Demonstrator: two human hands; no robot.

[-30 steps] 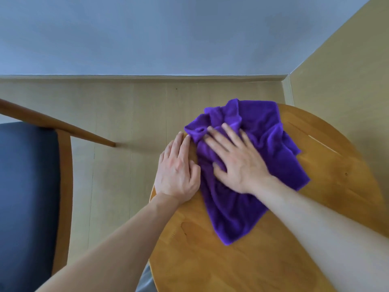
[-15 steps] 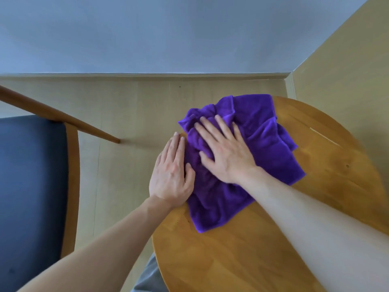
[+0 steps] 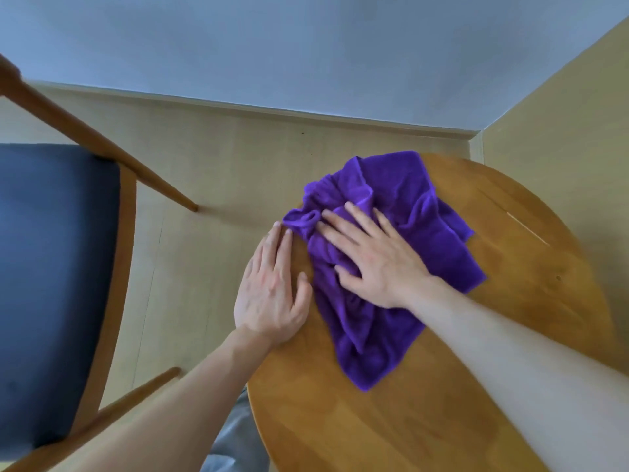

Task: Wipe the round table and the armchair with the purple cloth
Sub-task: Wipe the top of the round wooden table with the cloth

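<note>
Purple cloth (image 3: 401,267) lies crumpled on the round wooden tabletop (image 3: 510,335), bunched toward its left edge, with one corner trailing down toward six o'clock and another spread out at three o'clock. My right hand (image 3: 377,264) lies flat on top of the cloth, fingers (image 3: 360,219) straight and spread, pointing toward eleven o'clock, palm pressing the fabric against the wood; nothing is pinched or curled around. My left hand (image 3: 272,294) rests just beside it at nine o'clock, palm down on the bare rim of the tabletop, its fingers straight and held together, pointing to twelve o'clock. The tips of those left fingers reach close to the cloth's bunched fold; whether they touch it I cannot tell. The left thumb sits right at the cloth's edge.

Off to the left, well apart from the tabletop, stands the armchair (image 3: 58,284), its dark blue seat framed in honey-coloured wood, with one wooden arm slanting from ten o'clock toward the middle of the view. Pale wood floor (image 3: 211,165) shows between the armchair and the tabletop, and a blue-grey wall (image 3: 306,46) fills the top of the view at twelve o'clock.
</note>
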